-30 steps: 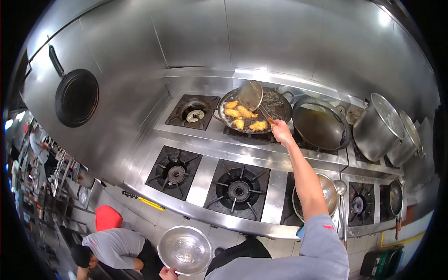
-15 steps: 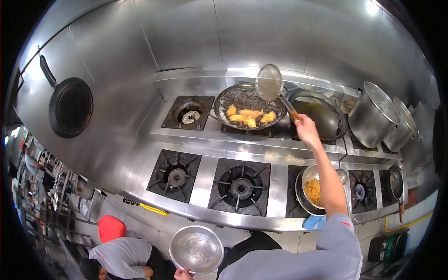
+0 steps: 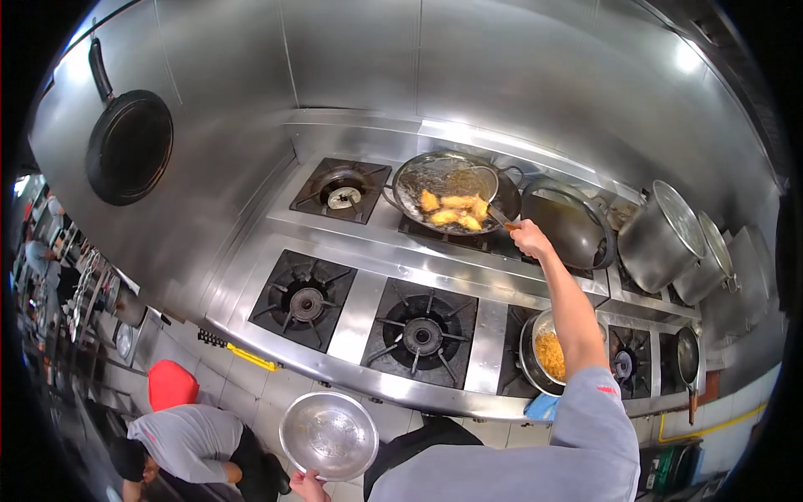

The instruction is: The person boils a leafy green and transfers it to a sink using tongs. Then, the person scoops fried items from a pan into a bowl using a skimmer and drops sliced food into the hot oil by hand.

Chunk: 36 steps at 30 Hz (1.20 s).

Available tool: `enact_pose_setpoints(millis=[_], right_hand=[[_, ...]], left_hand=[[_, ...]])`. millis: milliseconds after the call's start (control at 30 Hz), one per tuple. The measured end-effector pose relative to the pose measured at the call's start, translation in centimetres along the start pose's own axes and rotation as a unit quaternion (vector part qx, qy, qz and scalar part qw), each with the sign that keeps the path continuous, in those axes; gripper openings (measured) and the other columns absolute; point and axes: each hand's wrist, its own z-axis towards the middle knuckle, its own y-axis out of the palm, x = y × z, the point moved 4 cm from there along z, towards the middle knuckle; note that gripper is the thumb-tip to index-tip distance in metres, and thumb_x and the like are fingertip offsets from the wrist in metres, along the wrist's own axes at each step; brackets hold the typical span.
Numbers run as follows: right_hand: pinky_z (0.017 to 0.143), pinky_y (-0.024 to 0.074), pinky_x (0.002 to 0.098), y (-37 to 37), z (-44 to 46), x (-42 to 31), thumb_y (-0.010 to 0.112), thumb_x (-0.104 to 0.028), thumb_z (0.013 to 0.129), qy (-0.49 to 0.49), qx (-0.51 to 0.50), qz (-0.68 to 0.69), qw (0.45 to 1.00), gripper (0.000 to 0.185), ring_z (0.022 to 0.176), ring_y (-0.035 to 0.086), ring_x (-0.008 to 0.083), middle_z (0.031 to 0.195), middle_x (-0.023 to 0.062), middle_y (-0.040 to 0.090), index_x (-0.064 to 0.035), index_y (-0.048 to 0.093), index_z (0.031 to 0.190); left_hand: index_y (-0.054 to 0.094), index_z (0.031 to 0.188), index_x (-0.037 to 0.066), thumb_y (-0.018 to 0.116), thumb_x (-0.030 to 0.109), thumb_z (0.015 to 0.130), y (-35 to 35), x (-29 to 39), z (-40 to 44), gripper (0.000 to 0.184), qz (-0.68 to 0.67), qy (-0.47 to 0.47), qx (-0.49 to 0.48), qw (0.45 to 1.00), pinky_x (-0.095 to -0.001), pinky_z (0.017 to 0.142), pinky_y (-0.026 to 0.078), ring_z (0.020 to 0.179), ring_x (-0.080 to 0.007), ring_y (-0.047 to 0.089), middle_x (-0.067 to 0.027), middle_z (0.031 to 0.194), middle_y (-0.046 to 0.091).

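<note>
My right hand (image 3: 530,238) is closed round the wooden handle of a round strainer (image 3: 473,182), whose head lies in the oil of a wide wok (image 3: 407,161) on the back burner row. Several golden fried pieces (image 3: 456,209) float in the wok, beside the strainer. Low in the view my left hand (image 3: 309,485) grips the rim of a shiny metal bowl (image 3: 329,436), held in front of the stove. No food pieces show in that bowl.
Right of the wok stand a second wok (image 3: 567,227) and tall pots (image 3: 662,238). A bowl of orange-yellow food (image 3: 551,356) sits at the front right. Bare burners (image 3: 422,335) line the front. A person in grey (image 3: 186,442) bends at lower left; a pan (image 3: 130,148) hangs on the wall.
The strainer, raised above the wok's right side half a second ago, has come down left into the oil with my right hand. My left hand still holds the metal bowl.
</note>
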Motion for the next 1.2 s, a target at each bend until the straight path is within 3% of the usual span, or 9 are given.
enact_pose_setpoints(millis=[67,200,400,467,667,967,1200], right_hand=[[0.033,0.0234,0.0281,1.5,0.7,-0.4,0.047,-0.013,0.088,0.014,-0.033,0.065,0.997,0.024,0.038,0.035,0.0077,0.051,-0.0032,0.038,-0.0010,0.056,0.107],[0.032,0.0234,0.0289,2.9,0.5,-2.5,0.047,-0.014,0.090,0.000,-0.048,0.074,0.996,0.025,0.037,0.035,0.0082,0.054,-0.0021,0.041,-0.0015,0.054,0.110],[0.032,0.0196,0.0278,4.0,-0.2,-4.3,0.046,-0.014,0.091,-0.026,-0.047,0.165,0.985,0.012,0.037,0.032,0.0072,0.057,-0.0026,0.041,-0.0054,0.053,0.098],[0.032,0.0187,0.0282,4.2,-0.5,-4.7,0.045,-0.015,0.088,-0.027,-0.030,0.210,0.977,0.012,0.036,0.031,0.0071,0.055,-0.0036,0.041,-0.0053,0.053,0.086],[0.032,0.0178,0.0251,4.5,-0.9,-4.4,0.046,-0.015,0.091,-0.016,-0.029,0.272,0.962,0.008,0.037,0.030,0.0053,0.057,-0.0040,0.042,-0.0085,0.049,0.087],[0.034,0.0200,0.0219,0.7,-4.9,-4.8,0.046,-0.016,0.094,-0.026,0.002,0.314,0.949,0.014,0.042,0.031,0.0037,0.060,-0.0051,0.042,-0.0065,0.053,0.102],[0.033,0.0236,0.0204,-6.5,-8.3,-10.1,0.044,-0.027,0.098,-0.106,0.098,0.353,0.924,0.020,0.042,0.034,0.0038,0.061,-0.0030,0.045,-0.0084,0.051,0.097]], left_hand=[[0.049,0.067,0.004,0.051,-0.005,0.063,0.0,0.6,-1.1,0.010,-0.016,-0.003,0.014,1.000,-0.0254,0.038,0.045,0.046,-0.0125,0.053,-0.0046,0.065,0.057],[0.051,0.068,0.003,0.051,-0.005,0.064,-0.8,0.9,-2.2,0.009,-0.039,-0.011,0.066,0.997,-0.0252,0.038,0.045,0.046,-0.0129,0.054,-0.0045,0.065,0.058],[0.054,0.070,0.002,0.051,-0.004,0.065,-0.9,1.5,-2.2,0.008,-0.025,0.013,0.043,0.999,-0.0242,0.036,0.044,0.045,-0.0121,0.054,-0.0045,0.065,0.059],[0.054,0.070,0.002,0.051,-0.004,0.064,-0.6,2.0,-1.8,0.008,-0.017,0.013,0.043,0.999,-0.0236,0.035,0.044,0.045,-0.0115,0.054,-0.0044,0.065,0.059],[0.053,0.068,0.002,0.051,-0.004,0.064,1.8,4.1,-1.7,0.008,-0.035,0.006,0.039,0.999,-0.0234,0.036,0.044,0.045,-0.0107,0.054,-0.0042,0.064,0.059],[0.052,0.070,0.000,0.053,-0.004,0.063,3.3,3.7,-0.3,0.009,-0.024,-0.007,-0.014,1.000,-0.0254,0.041,0.046,0.050,-0.0127,0.054,-0.0051,0.067,0.058],[0.053,0.067,0.002,0.051,-0.005,0.065,3.7,3.5,0.3,0.007,-0.020,-0.017,-0.026,0.999,-0.0227,0.037,0.040,0.044,-0.0099,0.051,-0.0044,0.063,0.058]])
